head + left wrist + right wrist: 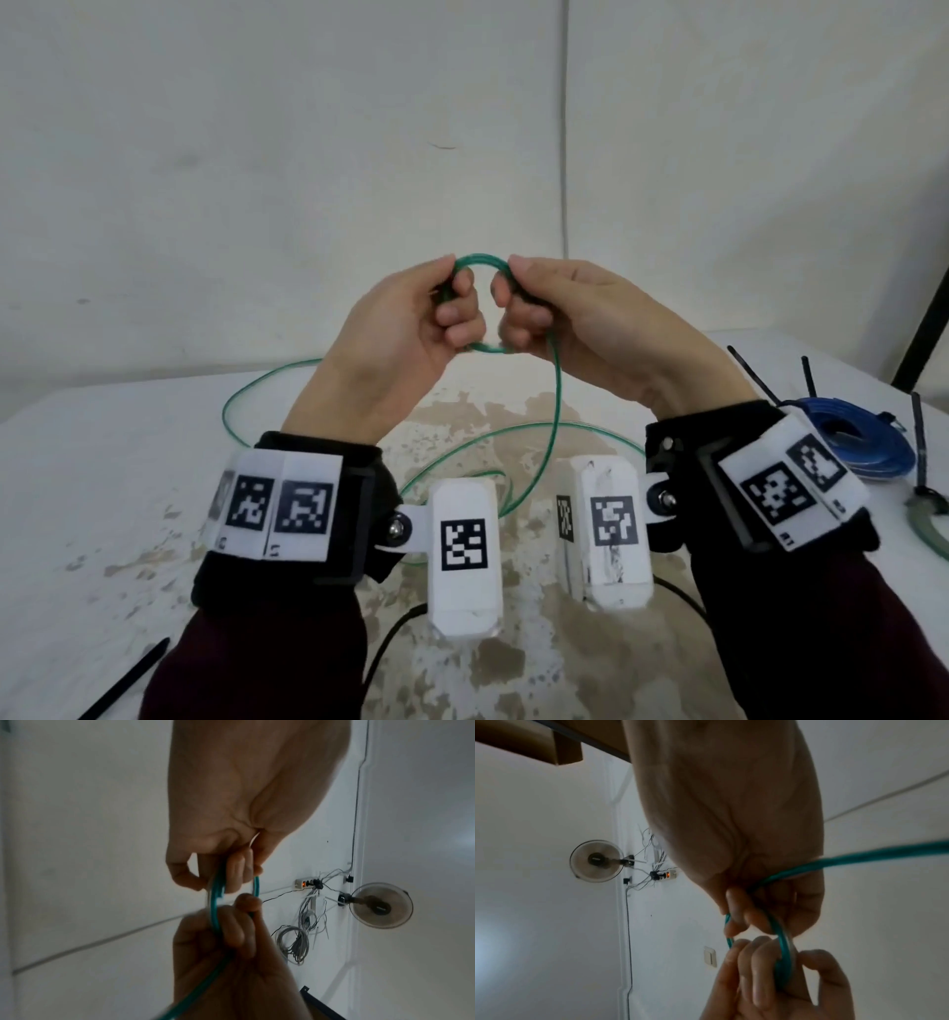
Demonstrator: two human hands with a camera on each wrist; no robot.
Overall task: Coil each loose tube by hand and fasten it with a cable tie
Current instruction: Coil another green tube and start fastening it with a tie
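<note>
While raised, green tube [481,260] coil, between both hands' grip

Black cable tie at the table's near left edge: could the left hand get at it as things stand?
Probably not yet. The left hand grips the green tube coil together with the right hand. Nothing lies over the black cable tie, so letting go would free the way.

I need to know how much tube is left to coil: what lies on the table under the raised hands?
Loose green tube hangs from the right hand and loops over the stained table. The wrist cameras cover part of the loops, so the remaining length is unclear.
</note>
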